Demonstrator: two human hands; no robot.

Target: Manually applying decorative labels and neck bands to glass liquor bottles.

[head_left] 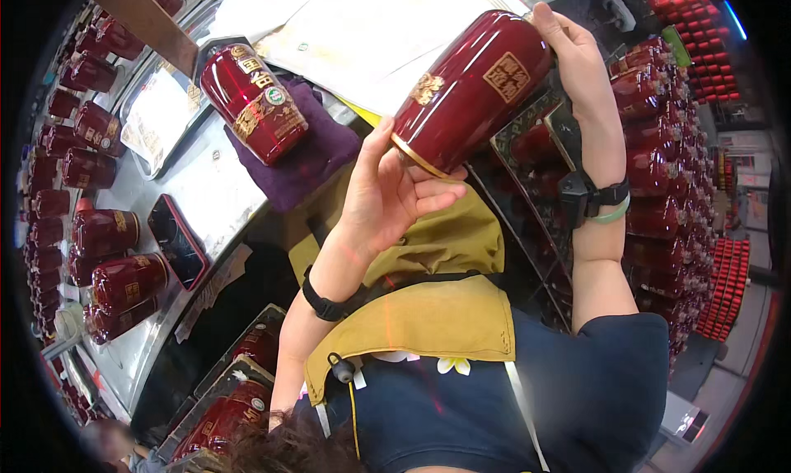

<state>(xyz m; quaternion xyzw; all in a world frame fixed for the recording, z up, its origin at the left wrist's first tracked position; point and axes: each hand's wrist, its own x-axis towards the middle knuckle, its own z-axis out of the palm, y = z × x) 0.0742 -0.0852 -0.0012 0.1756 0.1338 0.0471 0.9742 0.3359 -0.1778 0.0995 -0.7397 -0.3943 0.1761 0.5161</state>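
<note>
A glossy dark red bottle point(474, 94) with a gold square label, a gold emblem and a gold rim at its base is held tilted in front of me. My right hand point(573, 53) grips its upper right end; that end is partly hidden by the fingers. Under the gold-rimmed base, my left hand point(395, 189) supports it with the thumb against the edge and the fingers partly spread. To the left, a second red bottle point(254, 102) with gold decoration and a green-white round mark lies on a folded purple cloth point(305, 164).
White sheets point(346, 36) cover the table's far part. A tray point(161, 119) with sheets and a red-edged phone point(177, 241) lie on the metal table point(222, 193). Several red bottles point(128, 283) stand left; many more point(659, 152) are stacked right. Crated bottles point(222, 419) sit lower left.
</note>
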